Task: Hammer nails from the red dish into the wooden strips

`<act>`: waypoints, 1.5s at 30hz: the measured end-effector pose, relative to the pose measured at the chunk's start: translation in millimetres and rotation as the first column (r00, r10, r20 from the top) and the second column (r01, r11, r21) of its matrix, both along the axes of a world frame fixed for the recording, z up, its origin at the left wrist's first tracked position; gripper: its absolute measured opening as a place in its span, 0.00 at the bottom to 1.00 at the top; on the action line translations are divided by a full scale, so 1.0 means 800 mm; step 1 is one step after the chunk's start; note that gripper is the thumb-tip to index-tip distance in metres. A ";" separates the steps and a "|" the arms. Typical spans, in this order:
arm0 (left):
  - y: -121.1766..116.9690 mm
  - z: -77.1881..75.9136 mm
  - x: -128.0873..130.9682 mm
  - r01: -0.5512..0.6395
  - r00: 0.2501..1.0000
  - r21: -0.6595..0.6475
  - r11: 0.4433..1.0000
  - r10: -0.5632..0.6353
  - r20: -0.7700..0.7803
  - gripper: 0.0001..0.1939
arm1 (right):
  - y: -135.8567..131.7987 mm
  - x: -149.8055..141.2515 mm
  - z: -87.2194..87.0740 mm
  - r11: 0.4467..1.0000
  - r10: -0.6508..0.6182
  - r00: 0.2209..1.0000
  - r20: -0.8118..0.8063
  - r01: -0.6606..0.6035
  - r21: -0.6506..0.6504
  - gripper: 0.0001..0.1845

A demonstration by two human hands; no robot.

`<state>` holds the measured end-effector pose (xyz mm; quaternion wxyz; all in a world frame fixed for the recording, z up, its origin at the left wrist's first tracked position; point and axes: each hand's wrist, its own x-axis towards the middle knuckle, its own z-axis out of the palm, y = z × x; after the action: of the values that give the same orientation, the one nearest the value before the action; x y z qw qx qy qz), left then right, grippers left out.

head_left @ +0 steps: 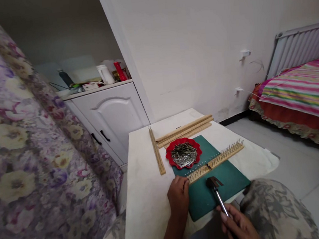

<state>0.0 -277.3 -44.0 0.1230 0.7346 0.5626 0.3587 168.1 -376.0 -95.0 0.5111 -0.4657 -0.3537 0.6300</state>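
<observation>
A wooden strip (pixel 226 155) studded with rows of upright nails lies slantwise across a green mat (pixel 201 199). At the strip's near left end is my left hand (pixel 178 193), its fingers curled closed on the wood. My right hand (pixel 238 224) is wrapped round the shaft of a claw hammer (pixel 218 196), whose dark head is over the mat, apart from the strip and on its near side. Just beyond the strip stands a red scalloped dish (pixel 197 146) full of loose nails. A row of small pale nail heads shows along the strip's far side.
More wooden strips (pixel 185 129) lie at the back of the white table (pixel 147 206), and a single strip (pixel 157 157) lies left of the dish. My knees flank the table's near edge. A floral curtain (pixel 40 163) hangs at left; a bed (pixel 299 92) stands at right.
</observation>
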 end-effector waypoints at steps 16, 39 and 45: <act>0.001 -0.009 -0.002 -0.004 1.000 0.031 1.000 0.004 0.018 0.12 | 0.026 -0.024 0.093 0.976 0.196 0.981 -0.004 -0.195 0.099 0.20; 0.000 -0.010 -0.006 0.005 1.000 0.014 1.000 -0.005 0.022 0.09 | 0.028 -0.024 0.097 0.971 0.223 0.975 0.001 -0.222 0.088 0.21; -0.010 -0.012 -0.029 -0.014 0.999 0.098 0.995 0.018 -0.036 0.10 | 0.010 0.009 0.063 0.986 0.163 0.986 -0.037 -0.161 0.045 0.23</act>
<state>-22.9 -285.1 -53.8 0.0734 0.7418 0.5523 0.3732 175.6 -368.2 -44.8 0.4747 -0.4119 -0.3930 0.6712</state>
